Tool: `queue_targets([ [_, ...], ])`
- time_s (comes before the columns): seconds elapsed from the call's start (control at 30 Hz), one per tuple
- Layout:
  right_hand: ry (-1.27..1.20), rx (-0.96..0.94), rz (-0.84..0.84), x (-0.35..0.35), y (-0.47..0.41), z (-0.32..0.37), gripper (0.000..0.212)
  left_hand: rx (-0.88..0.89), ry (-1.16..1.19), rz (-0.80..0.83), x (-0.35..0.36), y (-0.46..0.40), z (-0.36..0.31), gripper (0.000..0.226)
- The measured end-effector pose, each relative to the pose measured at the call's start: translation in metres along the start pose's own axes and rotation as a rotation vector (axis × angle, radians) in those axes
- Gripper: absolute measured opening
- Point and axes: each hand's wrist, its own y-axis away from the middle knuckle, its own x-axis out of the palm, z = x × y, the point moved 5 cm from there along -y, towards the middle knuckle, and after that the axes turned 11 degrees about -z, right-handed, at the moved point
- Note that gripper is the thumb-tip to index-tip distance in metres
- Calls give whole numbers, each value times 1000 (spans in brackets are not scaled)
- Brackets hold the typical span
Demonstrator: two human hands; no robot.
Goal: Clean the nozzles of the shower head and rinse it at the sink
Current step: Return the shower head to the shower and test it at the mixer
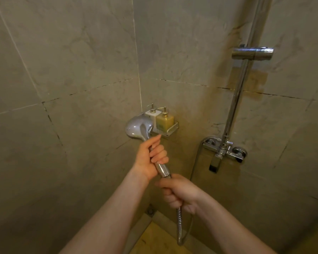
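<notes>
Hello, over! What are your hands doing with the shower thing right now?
Left hand grips shower head handle. Right hand grips hose at the joint. Still in shower stall, no sink in view. Nothing blocking.

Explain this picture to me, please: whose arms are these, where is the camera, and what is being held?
There is no machine here. A person wears a wide-angle camera on the head, looking forward and down at their own arms in a tiled shower corner.

The left hand grips the handle of a chrome shower head, its round part pointing up and left. The right hand grips the metal hose just below where it joins the handle, fingers curled round it.

Behind, a small wall rack holds a white pump bottle and a yellow pump bottle. To the right are the chrome riser rail and the mixer tap. No sink is in view.
</notes>
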Motion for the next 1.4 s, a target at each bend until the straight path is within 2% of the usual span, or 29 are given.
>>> queue_targets([
  [0.07, 70, -3, -68, -4, -3, -9, 32, -6, -60, -96, -12, 2, 7, 38],
  [0.13, 178, -34, -170, -11, -8, -17, 26, -14, -187, -264, -25, 4, 13, 32],
  [0.27, 552, -132, -386, -23, -23, -32, 24, -42, -315, -586, -52, -6, 24, 29],
  [0.33, 676, -134, -419, -20, -28, -44, 25, -27, -321, -694, -63, -11, 32, 26],
  [0.4, 700, -107, -400, -12, -31, -58, 23, 30, -320, -777, -79, -14, 40, 28],
  [0.5, 401, 36, -276, -4, -35, -82, 24, 33, -201, -735, -100, -18, 50, 37],
  [0.6, 28, 217, -67, 2, -34, -100, 29, -76, -100, -553, -107, -14, 55, 39],
  [0.67, -65, 253, 2, 5, -34, -106, 29, -121, -37, -427, -107, -9, 56, 38],
  [0.7, -71, 248, -16, 5, -35, -107, 28, -131, -49, -408, -107, -7, 55, 37],
  [0.77, 37, 177, -149, -1, -40, -108, 23, -129, -205, -459, -107, -5, 52, 33],
  [0.83, 261, 62, -319, -10, -42, -103, 21, -112, -392, -546, -106, -4, 48, 39],
  [0.87, 383, 7, -380, -14, -42, -100, 25, -112, -413, -602, -106, -5, 48, 41],
  [0.97, 699, -99, -461, -19, -40, -92, 32, -92, -359, -740, -97, -5, 49, 19],
  [1.03, 759, -105, -465, -17, -39, -89, 29, 6, -303, -853, -99, -8, 50, 25],
  [1.1, 711, -65, -443, -11, -40, -89, 26, 117, -243, -902, -102, -9, 49, 30],
  [1.2, 368, 52, -311, -4, -38, -97, 27, 94, -153, -736, -97, -7, 44, 36],
  [1.27, 143, 135, -142, 4, -34, -100, 32, 4, -106, -485, -90, -5, 40, 44],
  [1.33, 13, 169, -46, 10, -29, -97, 35, -32, -33, -265, -83, 0, 35, 44],
  [1.4, -27, 149, -72, 11, -30, -93, 33, -7, -46, -242, -78, 2, 32, 35],
])
